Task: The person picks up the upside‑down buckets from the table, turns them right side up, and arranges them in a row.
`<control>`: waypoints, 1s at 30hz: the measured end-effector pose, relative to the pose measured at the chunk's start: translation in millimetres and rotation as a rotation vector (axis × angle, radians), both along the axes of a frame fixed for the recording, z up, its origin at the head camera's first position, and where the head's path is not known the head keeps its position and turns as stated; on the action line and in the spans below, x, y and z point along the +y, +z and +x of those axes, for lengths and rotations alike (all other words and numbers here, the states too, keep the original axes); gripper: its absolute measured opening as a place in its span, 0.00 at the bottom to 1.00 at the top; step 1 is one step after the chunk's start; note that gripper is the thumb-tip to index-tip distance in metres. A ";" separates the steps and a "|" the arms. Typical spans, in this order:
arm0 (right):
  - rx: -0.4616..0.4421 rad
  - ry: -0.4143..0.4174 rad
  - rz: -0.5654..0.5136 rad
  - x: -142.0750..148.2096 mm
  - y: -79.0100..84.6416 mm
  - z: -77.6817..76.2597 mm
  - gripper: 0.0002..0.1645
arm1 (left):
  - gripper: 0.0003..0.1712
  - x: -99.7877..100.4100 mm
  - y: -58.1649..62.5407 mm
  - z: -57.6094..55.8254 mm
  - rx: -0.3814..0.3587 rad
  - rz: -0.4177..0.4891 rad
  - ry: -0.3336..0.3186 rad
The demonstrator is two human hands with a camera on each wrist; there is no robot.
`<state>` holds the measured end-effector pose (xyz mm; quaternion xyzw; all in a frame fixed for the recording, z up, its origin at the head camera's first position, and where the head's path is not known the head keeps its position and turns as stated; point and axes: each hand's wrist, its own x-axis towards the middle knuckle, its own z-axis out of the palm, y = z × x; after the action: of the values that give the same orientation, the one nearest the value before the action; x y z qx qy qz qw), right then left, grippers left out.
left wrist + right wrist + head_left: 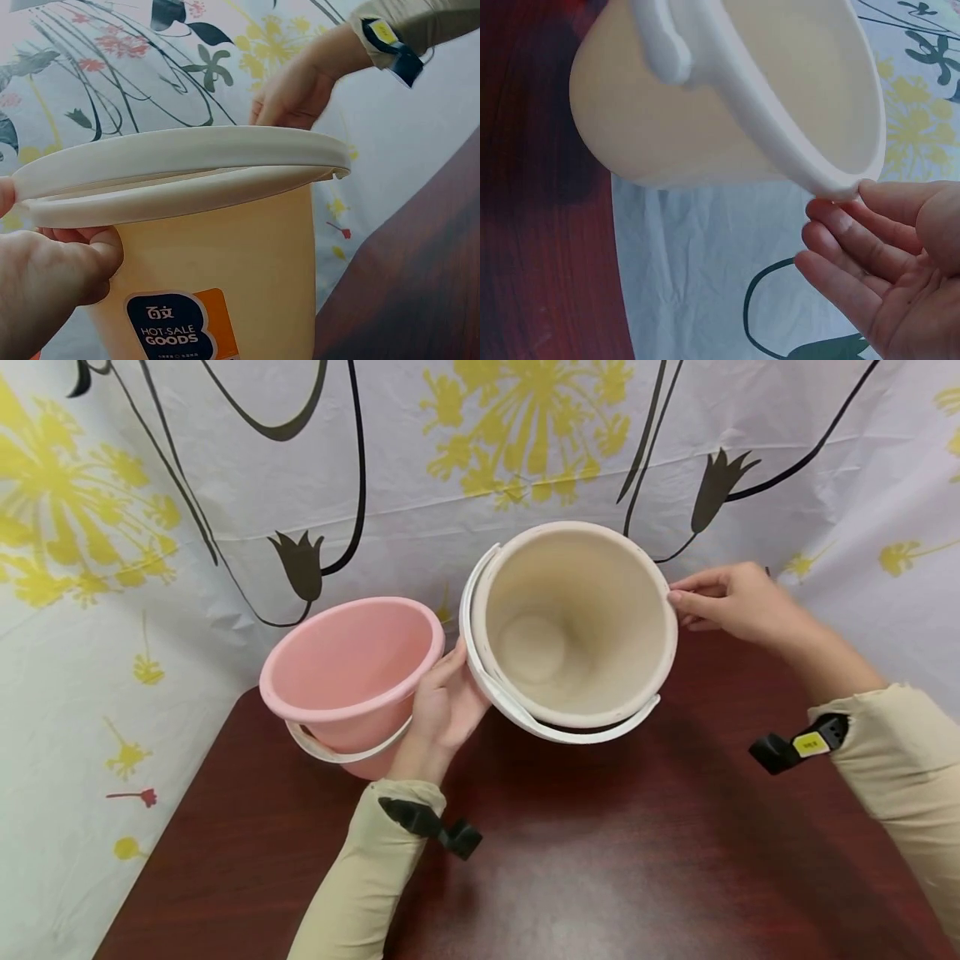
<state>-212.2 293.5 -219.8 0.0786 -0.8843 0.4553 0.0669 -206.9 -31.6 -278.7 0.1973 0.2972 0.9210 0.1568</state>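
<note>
Both hands hold a cream bucket (577, 618) tilted, its mouth turned toward the head camera and its inside bare. The left hand (446, 702) grips the rim on the left, its fingers curled under the rim in the left wrist view. On the right, the right hand (738, 602) pinches the rim between thumb and fingers. A white handle (525, 718) hangs down along the bucket's lower left edge. A blue and orange label (180, 326) shows on the bucket's side. Left of it, partly behind the left hand, stands a pink bucket (352, 660) with a white handle.
A dark red-brown table (570, 868) lies below the buckets. Behind it and along the left hangs a white cloth (420, 460) with yellow and dark flower prints. Each forearm wears a black strap (420, 818) over a beige sleeve.
</note>
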 end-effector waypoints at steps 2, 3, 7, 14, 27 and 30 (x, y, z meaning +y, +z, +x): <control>-0.025 0.012 -0.043 0.0 -2.1 0.4 0.27 | 0.23 -0.5 -0.1 -0.6 -0.003 0.020 -0.011; -0.032 0.012 -0.058 -0.5 -2.8 1.0 0.27 | 0.24 -0.5 -0.2 -1.0 -0.002 0.027 -0.018; -0.019 0.006 -0.050 -1.2 -3.4 2.4 0.28 | 0.27 0.8 -0.4 -3.1 0.000 0.035 -0.036; 0.013 -0.050 -0.044 -2.6 -1.2 -0.9 0.30 | 0.20 2.5 2.9 -6.3 -0.047 0.028 -0.024; -0.020 -0.093 -0.203 -3.9 5.8 -17.9 0.06 | 0.14 -3.3 4.0 -10.0 -0.157 -0.013 -0.066; -0.050 -0.103 -0.203 -3.2 5.7 -21.5 0.05 | 0.12 -1.3 3.1 -11.2 -0.194 -0.011 -0.050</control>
<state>-233.7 290.3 -214.0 0.0146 -0.8379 0.5404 0.0755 -218.0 -32.9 -275.7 0.1137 0.2805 0.9300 0.2089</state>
